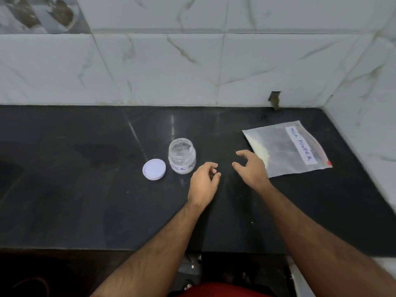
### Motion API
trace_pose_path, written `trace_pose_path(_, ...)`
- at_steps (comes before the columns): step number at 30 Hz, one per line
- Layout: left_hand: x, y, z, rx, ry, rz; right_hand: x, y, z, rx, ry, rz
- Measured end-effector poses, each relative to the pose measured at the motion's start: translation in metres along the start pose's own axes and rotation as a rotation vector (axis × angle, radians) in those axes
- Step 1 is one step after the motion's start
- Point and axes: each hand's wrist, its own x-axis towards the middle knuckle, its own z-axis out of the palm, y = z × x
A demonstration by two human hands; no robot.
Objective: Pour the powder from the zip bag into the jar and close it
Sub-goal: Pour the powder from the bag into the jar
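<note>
A clear zip bag [287,147] labelled "MILK POWDER" lies flat on the black counter at the right, with white powder gathered in its near-left corner. A small clear jar [182,156] stands open at the centre, and its white lid [154,169] lies flat just to its left. My left hand [203,184] hovers just right of the jar with fingers loosely curled, holding nothing. My right hand [251,168] is spread open beside the bag's near-left corner, with nothing in it.
The black stone counter [85,200] runs to a marble-tiled wall [171,67] at the back and another wall on the right. The counter's front edge lies near the bottom of the view, with dark floor below.
</note>
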Motion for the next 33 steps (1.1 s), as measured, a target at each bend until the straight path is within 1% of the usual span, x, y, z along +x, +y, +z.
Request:
trace_pose_path(4,0.025,0.032,0.04,0.068,-0.07,0.043,0.017,0.039,-0.049,-0.041,0.1,0.074)
trace_pose_path(9,0.055,0.074,0.094,0.105,-0.137,0.087,0.043,0.09,-0.109,-0.105,0.171,0.2)
trace_pose_path(12,0.07,0.096,0.123,0.11,-0.16,0.084,0.063,0.12,-0.14,-0.12,0.199,0.249)
trace_pose_path(15,0.083,0.113,0.15,0.126,-0.183,0.091,0.084,0.144,-0.164,-0.151,0.19,0.295)
trace_pose_path(20,0.101,0.131,0.183,0.161,-0.231,0.066,0.115,0.17,-0.184,-0.2,0.192,0.364)
trace_pose_path(25,0.11,0.135,0.197,0.193,-0.248,0.025,0.133,0.184,-0.189,-0.261,0.135,0.42)
trace_pose_path(29,0.115,0.139,0.201,0.226,-0.247,0.008,0.139,0.192,-0.189,-0.223,0.094,0.452)
trace_pose_path(33,0.12,0.146,0.202,0.237,-0.236,0.005,0.139,0.188,-0.195,-0.131,0.105,0.449)
